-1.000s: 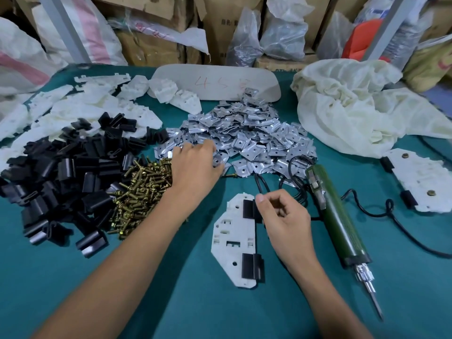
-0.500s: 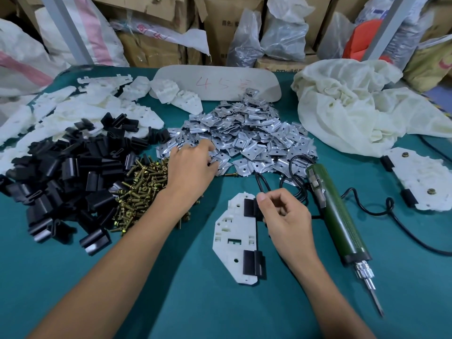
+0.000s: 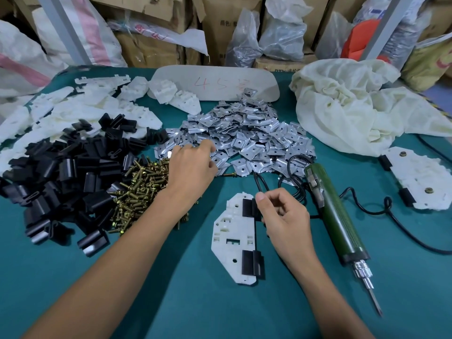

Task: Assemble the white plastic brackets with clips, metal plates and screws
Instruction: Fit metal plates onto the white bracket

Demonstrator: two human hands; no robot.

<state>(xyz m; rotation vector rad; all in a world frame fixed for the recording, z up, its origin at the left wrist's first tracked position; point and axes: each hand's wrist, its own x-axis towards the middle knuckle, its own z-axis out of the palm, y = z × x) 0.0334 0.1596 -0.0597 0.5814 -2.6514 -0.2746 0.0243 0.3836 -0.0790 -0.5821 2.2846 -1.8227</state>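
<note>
A white plastic bracket [image 3: 232,231] lies flat on the green table, with one black clip [image 3: 248,206] on its upper right edge and another [image 3: 252,263] on its lower right edge. My right hand [image 3: 286,216] sits just right of it, thumb tip against the upper clip, the other fingers curled in with nothing seen in them. My left hand [image 3: 193,165] reaches over the brass screws [image 3: 141,187] to the near edge of the metal plates [image 3: 256,133], where thumb and forefinger pinch a plate.
Black clips [image 3: 68,167] are heaped at the left, with spare white brackets [image 3: 73,108] behind them. A green electric screwdriver [image 3: 335,216] and its black cable [image 3: 391,211] lie right of my right hand. An assembled bracket [image 3: 420,179] and a white cloth [image 3: 354,106] sit at the right.
My left hand has slid a little left and farther along the near edge of the plate pile. The right hand and the bracket have stayed put.
</note>
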